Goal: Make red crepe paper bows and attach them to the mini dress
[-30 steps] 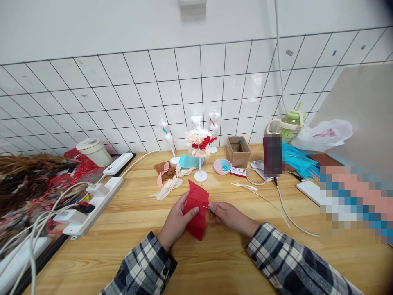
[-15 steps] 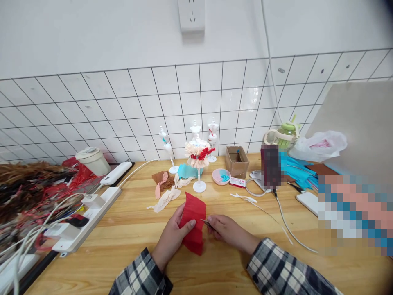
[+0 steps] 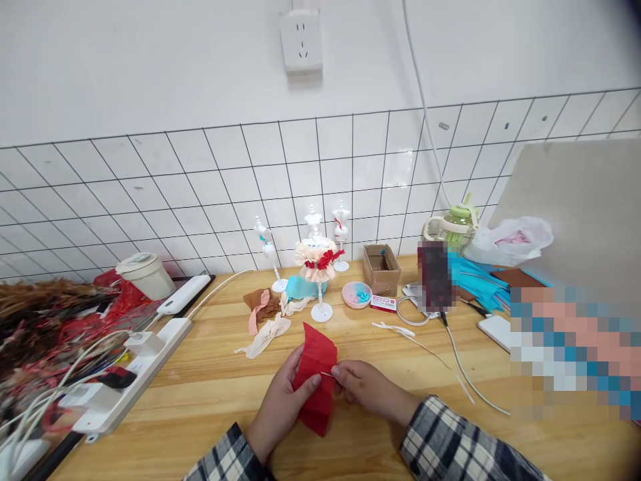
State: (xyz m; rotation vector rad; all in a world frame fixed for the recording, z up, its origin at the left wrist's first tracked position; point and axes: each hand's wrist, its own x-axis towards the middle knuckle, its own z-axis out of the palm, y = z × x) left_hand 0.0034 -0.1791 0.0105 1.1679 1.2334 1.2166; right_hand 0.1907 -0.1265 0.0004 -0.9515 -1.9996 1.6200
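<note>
A piece of red crepe paper (image 3: 317, 357) is pinched in my left hand (image 3: 288, 394), thumb in front and fingers behind it. My right hand (image 3: 368, 387) is closed on a slim, pointed metal tool (image 3: 326, 374), mostly hidden by the fingers. Its tip lies over the middle of the red paper, pointing left; whether it is tweezers or scissors I cannot tell. Beyond my hands stands a small white dress form (image 3: 321, 311) wearing a cream ruffle (image 3: 306, 254) with a red bow (image 3: 325, 259).
Smaller dress forms (image 3: 269, 248) stand behind. Cream and brown scraps (image 3: 265, 334) lie left of centre. A pink dish (image 3: 356, 304), a cardboard box (image 3: 381, 284) and a cable (image 3: 468, 364) are to the right. A power strip (image 3: 135, 374) runs along the left.
The tool's tip has moved left, from the red paper's right edge to over its middle. My left hand keeps its hold. The whole view has shifted slightly.
</note>
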